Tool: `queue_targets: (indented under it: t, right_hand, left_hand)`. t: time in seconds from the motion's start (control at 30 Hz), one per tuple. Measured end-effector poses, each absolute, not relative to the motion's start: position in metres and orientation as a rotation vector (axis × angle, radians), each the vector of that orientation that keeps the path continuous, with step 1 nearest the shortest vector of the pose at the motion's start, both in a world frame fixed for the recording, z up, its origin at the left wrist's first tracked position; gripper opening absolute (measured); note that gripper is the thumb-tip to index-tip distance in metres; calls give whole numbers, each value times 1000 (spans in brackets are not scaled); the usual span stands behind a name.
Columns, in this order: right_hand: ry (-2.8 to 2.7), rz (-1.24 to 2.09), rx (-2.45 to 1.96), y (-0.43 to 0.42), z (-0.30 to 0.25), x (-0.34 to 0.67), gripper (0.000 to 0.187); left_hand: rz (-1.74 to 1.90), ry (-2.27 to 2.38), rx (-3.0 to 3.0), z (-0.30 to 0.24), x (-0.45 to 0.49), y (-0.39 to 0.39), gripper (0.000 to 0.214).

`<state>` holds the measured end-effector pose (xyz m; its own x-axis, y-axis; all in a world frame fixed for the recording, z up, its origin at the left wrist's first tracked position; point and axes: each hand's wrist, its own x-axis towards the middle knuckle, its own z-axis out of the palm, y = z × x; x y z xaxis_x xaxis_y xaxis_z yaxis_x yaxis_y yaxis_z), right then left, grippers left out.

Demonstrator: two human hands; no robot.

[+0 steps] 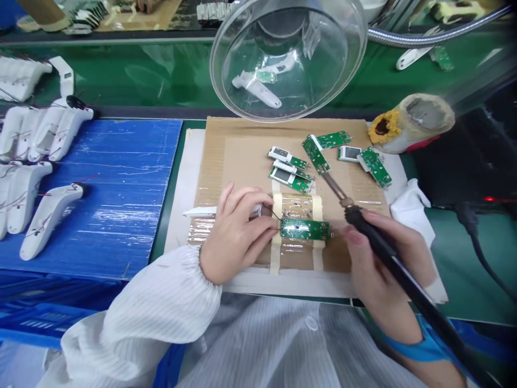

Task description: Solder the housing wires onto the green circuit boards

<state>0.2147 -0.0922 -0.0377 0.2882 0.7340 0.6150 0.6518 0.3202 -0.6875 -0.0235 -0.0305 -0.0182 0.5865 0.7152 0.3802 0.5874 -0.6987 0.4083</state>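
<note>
My left hand (240,231) is closed in a pinch, its fingertips holding a thin dark wire (276,215) at the left end of a green circuit board (305,229). This board lies flat across two strips of cream tape on the cardboard. Under the same hand a white plastic housing (200,212) is mostly hidden; its pointed end sticks out to the left. In my right hand (379,258) is a soldering iron (374,237), gripped like a pen. Its metal tip points up and left, above the board and close to the loose boards behind it.
Several circuit boards with small screens (288,175) lie at the back of the cardboard (242,156). A round clear magnifier (288,59) hangs over the far edge. White housings with wires (52,218) sit on a blue sheet (129,188). A stained cylindrical holder (420,121) stands back right.
</note>
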Motion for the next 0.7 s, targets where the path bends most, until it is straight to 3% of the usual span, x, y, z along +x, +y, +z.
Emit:
queue_targets:
  t: [0.1,0.23,0.37,0.7]
  right_hand:
    - [-1259,26,-1304,-82,-36,219,17]
    - [-1252,43,-1117,-66,-34,219,23]
    - [-1362,82,-920,-57,-39,210,15]
    - [-1500,206,-896,-62,-42,212,12]
  left_hand:
    - [715,1114,2514,-13,-22,-30,10]
    - [646,1125,2473,-9,-21,-29,11]
    - [586,1115,2456,-6,-21,-27,12]
    - [477,1081,2443,2,-21,-23,15]
